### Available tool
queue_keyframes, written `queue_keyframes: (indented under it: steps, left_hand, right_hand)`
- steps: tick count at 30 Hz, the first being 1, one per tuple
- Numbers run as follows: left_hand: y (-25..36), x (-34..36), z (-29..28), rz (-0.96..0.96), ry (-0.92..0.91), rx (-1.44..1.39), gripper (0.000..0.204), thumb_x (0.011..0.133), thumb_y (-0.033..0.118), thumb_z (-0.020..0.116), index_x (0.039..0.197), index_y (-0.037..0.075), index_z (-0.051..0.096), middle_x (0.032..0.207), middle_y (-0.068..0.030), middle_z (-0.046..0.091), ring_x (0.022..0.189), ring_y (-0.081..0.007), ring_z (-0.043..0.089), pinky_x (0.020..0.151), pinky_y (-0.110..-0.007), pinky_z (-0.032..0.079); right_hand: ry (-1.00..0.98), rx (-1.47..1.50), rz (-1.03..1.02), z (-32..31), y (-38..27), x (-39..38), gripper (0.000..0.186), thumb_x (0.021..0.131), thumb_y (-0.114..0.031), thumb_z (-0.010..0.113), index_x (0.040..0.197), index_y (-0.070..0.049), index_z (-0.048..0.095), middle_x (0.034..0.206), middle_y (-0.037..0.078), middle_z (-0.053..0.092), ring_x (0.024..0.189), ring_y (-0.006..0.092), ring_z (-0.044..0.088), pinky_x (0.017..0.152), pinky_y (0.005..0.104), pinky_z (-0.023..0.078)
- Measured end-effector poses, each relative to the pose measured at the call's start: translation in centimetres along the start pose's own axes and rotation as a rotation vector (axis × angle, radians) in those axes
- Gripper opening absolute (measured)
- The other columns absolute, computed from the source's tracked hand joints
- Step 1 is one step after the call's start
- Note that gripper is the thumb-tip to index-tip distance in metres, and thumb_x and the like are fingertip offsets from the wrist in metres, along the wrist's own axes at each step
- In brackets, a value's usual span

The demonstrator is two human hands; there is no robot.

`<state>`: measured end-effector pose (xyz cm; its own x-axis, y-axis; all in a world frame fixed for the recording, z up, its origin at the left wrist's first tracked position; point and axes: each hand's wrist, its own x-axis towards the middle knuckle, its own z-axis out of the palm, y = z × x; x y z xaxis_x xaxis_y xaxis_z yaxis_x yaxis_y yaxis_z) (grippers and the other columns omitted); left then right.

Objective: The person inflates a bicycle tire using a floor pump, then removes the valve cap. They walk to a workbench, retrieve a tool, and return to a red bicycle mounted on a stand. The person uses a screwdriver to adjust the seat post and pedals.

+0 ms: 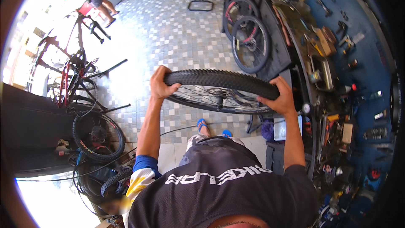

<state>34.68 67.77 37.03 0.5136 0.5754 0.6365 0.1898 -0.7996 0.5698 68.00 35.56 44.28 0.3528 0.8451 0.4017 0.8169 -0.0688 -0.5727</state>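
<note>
Black wheel (221, 78) spans both hands (160, 85) — leaning wheels (250, 42) beyond.

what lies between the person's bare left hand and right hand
A round black knobby-tyred bicycle wheel spans between left hand and right hand, both gripping it, as the head view shows.

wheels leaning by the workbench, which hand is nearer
Right: in the picture, the right hand is below and right of the leaning wheels; the left hand is below and well to their left.
</note>
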Motion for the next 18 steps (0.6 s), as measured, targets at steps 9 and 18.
queue_keyframes:
  steps: [9, 18]
  left_hand:
    - [-8.1, 1.4, 2.7, -0.472, -0.021, 0.154, 0.053, 0.094, 0.041, 0.074, 0.133, 0.008, 0.060, 0.128, -0.0189, 0.063, 0.112, -0.0380, 0.065, 0.091, -0.048, 0.054]
    - [-8.3, -26.0, 4.1, -0.985, -0.817, 0.204, 0.056, 0.087, 0.049, 0.077, 0.120, 0.004, 0.069, 0.110, -0.0244, 0.073, 0.106, -0.0434, 0.069, 0.091, -0.050, 0.055]
  right_hand:
    - [-0.017, -0.156, 0.250, 9.1, -2.2, 7.1, 0.054, 0.070, -0.031, 0.094, 0.103, -0.003, 0.062, 0.100, 0.012, 0.063, 0.094, 0.0376, 0.065, 0.081, 0.0444, 0.052]
    - [-0.099, -0.276, 0.566, 16.2, 9.7, 12.7, 0.069, 0.072, -0.047, 0.091, 0.116, -0.001, 0.065, 0.115, 0.018, 0.064, 0.109, 0.0409, 0.063, 0.093, 0.0501, 0.051]
